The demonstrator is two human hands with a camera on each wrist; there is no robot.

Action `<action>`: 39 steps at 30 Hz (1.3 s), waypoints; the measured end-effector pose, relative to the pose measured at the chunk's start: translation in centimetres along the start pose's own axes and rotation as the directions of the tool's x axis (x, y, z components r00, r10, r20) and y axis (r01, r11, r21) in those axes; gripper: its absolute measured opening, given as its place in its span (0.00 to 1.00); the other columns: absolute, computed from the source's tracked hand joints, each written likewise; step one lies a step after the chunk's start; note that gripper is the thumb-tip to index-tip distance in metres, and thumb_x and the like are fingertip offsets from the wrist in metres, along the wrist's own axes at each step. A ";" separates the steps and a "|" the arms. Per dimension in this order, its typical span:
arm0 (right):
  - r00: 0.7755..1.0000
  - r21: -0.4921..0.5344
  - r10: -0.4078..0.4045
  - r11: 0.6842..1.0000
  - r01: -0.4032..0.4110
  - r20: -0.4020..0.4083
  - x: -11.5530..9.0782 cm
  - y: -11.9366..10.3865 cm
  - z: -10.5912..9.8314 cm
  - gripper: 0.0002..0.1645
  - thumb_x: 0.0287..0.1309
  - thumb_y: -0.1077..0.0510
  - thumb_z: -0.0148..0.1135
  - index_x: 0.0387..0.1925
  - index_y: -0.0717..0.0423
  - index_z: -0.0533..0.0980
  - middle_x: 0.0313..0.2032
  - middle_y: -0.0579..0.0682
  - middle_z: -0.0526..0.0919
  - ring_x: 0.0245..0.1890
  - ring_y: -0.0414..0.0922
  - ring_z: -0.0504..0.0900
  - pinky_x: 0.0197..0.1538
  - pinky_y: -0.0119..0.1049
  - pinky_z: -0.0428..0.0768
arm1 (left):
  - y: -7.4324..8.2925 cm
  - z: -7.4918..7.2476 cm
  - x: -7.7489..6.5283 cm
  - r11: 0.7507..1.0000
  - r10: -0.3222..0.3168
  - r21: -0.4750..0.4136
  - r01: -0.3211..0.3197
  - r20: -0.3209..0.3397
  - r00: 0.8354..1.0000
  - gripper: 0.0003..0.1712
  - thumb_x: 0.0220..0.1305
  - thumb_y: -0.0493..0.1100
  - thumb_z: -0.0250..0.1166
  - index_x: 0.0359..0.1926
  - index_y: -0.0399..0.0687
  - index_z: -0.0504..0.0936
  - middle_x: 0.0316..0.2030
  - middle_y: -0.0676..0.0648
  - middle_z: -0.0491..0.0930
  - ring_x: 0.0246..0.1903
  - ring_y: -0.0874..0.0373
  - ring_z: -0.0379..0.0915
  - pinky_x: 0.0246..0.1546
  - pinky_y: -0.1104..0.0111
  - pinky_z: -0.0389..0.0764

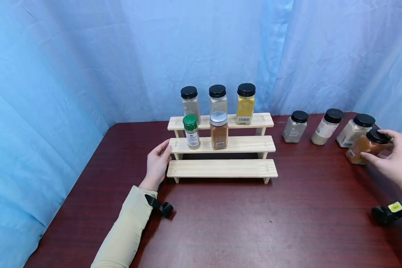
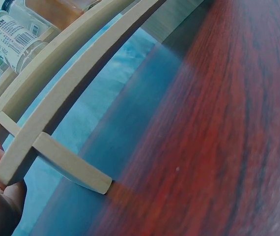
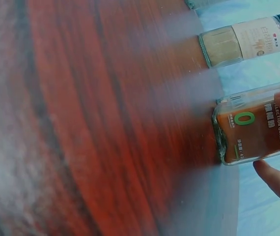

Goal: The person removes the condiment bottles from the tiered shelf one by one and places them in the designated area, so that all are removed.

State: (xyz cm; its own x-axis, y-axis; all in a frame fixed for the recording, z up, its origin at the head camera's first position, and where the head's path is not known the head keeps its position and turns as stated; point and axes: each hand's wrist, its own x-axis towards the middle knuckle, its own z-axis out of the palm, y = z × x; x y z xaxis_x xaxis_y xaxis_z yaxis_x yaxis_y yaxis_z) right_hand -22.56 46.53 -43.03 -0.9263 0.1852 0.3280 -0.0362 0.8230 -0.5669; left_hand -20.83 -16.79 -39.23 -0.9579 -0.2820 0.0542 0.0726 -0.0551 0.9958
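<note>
A three-step wooden spice rack (image 1: 221,168) stands on the table. My left hand (image 1: 158,163) holds the left end of its middle step; in the left wrist view that hand (image 2: 0,201) is partly cut off. On the middle step are a green-capped spice jar (image 1: 192,134) and a silver-lidded jar of orange-brown powder (image 1: 219,134). At far right, my right hand (image 1: 396,158) grips a black-lidded jar of orange-brown spice (image 1: 363,149), slightly tilted. In the right wrist view, the thumb and fingers lie on opposite sides of this jar (image 3: 253,128).
The top step bears a grey jar (image 1: 191,106), a pale jar (image 1: 218,102) and a yellow jar (image 1: 245,106). Right of the rack stand a grey jar (image 1: 294,128), a white-labelled jar (image 1: 325,129) and a pale jar (image 1: 352,132). Blue curtains (image 1: 194,44) surround the table (image 1: 227,223).
</note>
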 end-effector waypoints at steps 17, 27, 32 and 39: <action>1.000 0.010 -0.003 1.000 0.003 -0.006 0.0 -0.2 -0.2 0.48 0.61 0.63 0.57 0.72 0.33 0.44 0.58 0.72 0.62 0.49 0.48 0.76 0.50 0.21 0.75 | 0.0 0.0 -0.1 1.000 -0.003 0.002 0.003 0.003 1.000 0.20 0.68 0.35 0.56 0.60 0.36 0.74 0.35 0.56 0.77 0.23 0.67 0.64 0.24 0.78 0.67; 0.991 0.120 0.021 0.993 -0.005 -0.135 1.4 2.9 0.0 0.49 0.58 0.61 0.61 0.71 0.30 0.47 0.68 0.50 0.55 0.66 0.36 0.58 0.63 0.20 0.59 | -0.1 0.0 0.0 1.000 0.011 -0.014 -0.011 -0.001 1.000 0.21 0.67 0.34 0.56 0.60 0.33 0.73 0.32 0.59 0.76 0.22 0.67 0.64 0.24 0.78 0.67; 0.970 0.121 0.028 0.993 0.002 -0.243 2.2 3.7 -0.3 0.47 0.56 0.61 0.64 0.70 0.30 0.52 0.67 0.36 0.55 0.69 0.38 0.56 0.66 0.27 0.60 | 0.0 -0.1 0.0 1.000 0.006 -0.020 -0.006 0.003 1.000 0.21 0.68 0.34 0.56 0.60 0.34 0.73 0.31 0.59 0.77 0.22 0.67 0.64 0.24 0.78 0.67; 0.948 0.122 -0.004 0.991 0.046 -0.319 2.1 3.0 -0.7 0.43 0.56 0.59 0.65 0.68 0.30 0.57 0.66 0.35 0.59 0.67 0.34 0.60 0.66 0.27 0.62 | 0.0 -0.1 0.0 1.000 0.003 -0.003 -0.003 0.008 1.000 0.21 0.68 0.35 0.56 0.60 0.34 0.73 0.32 0.59 0.77 0.23 0.67 0.64 0.25 0.78 0.67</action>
State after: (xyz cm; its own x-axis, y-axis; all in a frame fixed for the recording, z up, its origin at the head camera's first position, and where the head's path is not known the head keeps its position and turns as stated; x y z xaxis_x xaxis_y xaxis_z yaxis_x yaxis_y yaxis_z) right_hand -24.35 49.82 -43.50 -0.7578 0.3434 0.5547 -0.1242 0.7588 -0.6394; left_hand -20.77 -16.90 -39.22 -0.9598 -0.2747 0.0576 0.0762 -0.0574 0.9954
